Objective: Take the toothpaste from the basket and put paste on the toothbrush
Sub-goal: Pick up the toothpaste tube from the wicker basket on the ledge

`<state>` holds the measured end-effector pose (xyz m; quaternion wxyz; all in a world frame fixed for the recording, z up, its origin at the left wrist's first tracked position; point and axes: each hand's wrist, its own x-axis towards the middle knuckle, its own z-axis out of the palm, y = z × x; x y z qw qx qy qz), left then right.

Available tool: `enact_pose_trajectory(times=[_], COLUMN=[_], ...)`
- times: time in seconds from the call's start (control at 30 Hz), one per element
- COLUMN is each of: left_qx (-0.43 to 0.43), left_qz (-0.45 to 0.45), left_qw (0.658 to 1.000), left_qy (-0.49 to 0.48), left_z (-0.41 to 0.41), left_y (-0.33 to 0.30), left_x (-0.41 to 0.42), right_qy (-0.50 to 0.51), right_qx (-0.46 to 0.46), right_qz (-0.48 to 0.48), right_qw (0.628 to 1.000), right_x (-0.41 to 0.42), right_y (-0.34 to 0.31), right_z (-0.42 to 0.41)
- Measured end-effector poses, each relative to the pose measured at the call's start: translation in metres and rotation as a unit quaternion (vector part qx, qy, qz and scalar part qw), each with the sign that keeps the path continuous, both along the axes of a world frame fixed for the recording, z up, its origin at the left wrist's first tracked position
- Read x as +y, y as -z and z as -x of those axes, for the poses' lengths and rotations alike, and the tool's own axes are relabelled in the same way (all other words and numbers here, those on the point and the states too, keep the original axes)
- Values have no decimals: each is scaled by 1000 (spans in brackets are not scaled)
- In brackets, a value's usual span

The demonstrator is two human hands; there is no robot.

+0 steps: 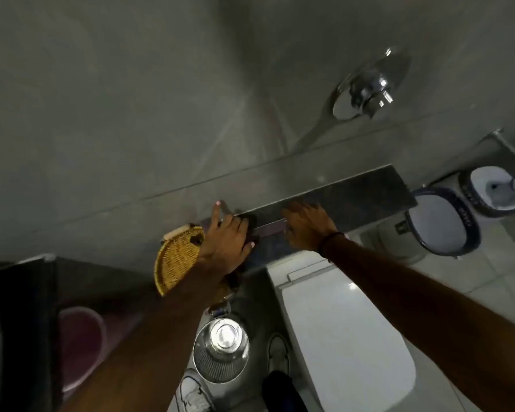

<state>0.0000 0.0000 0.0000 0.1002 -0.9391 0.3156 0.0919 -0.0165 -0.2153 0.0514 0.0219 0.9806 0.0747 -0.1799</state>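
A long purplish toothpaste pack (269,228) lies across the dark stone shelf (354,194), just right of the yellow wicker basket (176,257). My left hand (225,242) grips the pack's left end, thumb underneath and index finger raised against the wall. At the pack's right end, my right hand (306,226) closes over it with fingers spread above the shelf. My left arm hides part of the basket and what lies in it. I cannot make out a toothbrush; only a pale object (177,231) shows at the basket's back rim.
Below the shelf stands a white toilet (342,331) with its lid down. A chrome pedal bin (220,352) sits on the floor to its left, above my white shoes. A chrome flush plate (366,87) is on the grey wall. Blue-rimmed bowls (440,224) stand at the right.
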Motion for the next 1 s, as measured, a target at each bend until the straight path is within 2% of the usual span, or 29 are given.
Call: enact_pose_trajectory(times=[0.13,0.23,0.4,0.43,0.5,0.53,0.57,0.6,0.67,0.7,0.83,0.9,0.93,1.0], left_qx=[11,24,36,47,86,122,164,203,255,269,293,288,291,315], left_qz=[-50,-39,43,71,185,257,330,406,527,549,596,617,630,646], left_qw=[999,999,998,996,976,951,911,855,721,682,591,549,528,488], left_qy=[-15,-21,-8,-19,-70,-123,-186,-252,-370,-401,-458,-484,-489,-496], left_z=[-4,-3,2,5,11,16,20,26,41,47,76,93,100,103], left_y=[47,66,63,57,43,32,20,8,-15,-30,-73,-93,-106,-117], left_x=[-25,-37,-42,-42,-40,-38,-35,-30,-15,-7,36,56,66,73], right_qy=[-25,-59,-75,-68,-46,-29,-9,9,35,44,122,228,291,441], right_qx=[53,42,44,47,51,47,40,29,1,-7,-53,-70,-75,-39], right_qz=[28,57,76,74,59,35,5,-31,-78,-98,-202,-298,-354,-455], right_qw=[998,996,993,994,996,998,999,999,996,994,970,924,886,773], right_x=[-9,-16,-27,-29,-34,-36,-37,-36,-29,-23,14,39,54,77], right_y=[48,71,72,69,59,52,45,37,24,16,-23,-40,-51,-60], right_z=[-21,-28,-29,-28,-23,-18,-13,-7,8,15,43,62,74,80])
